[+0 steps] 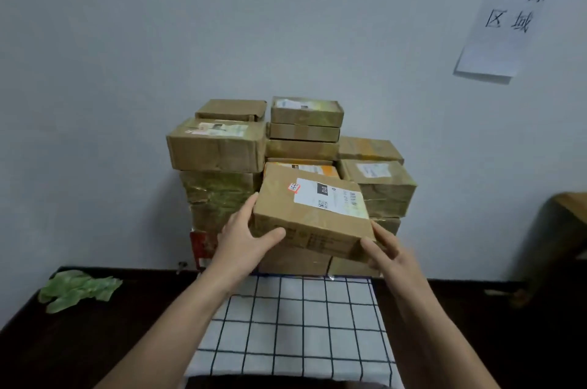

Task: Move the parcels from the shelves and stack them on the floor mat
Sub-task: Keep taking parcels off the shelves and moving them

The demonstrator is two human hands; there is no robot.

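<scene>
Head cam shows both hands, left hand (pixel 246 237) and right hand (pixel 386 250), closed in a grip on opposite ends of a tilted parcel (pixel 313 214), its long axis running left-right between them, right in front of the stack (pixel 219 150) above the checked mat (pixel 295 325).

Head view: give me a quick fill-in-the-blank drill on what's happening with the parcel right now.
1. The parcel is held by ____ hands.
2. The floor mat is white with a dark ____ pattern.
3. The green bag lies to the ____ of the mat.
4. The parcel's white label faces ____.

Missing words: two; grid; left; up
</scene>
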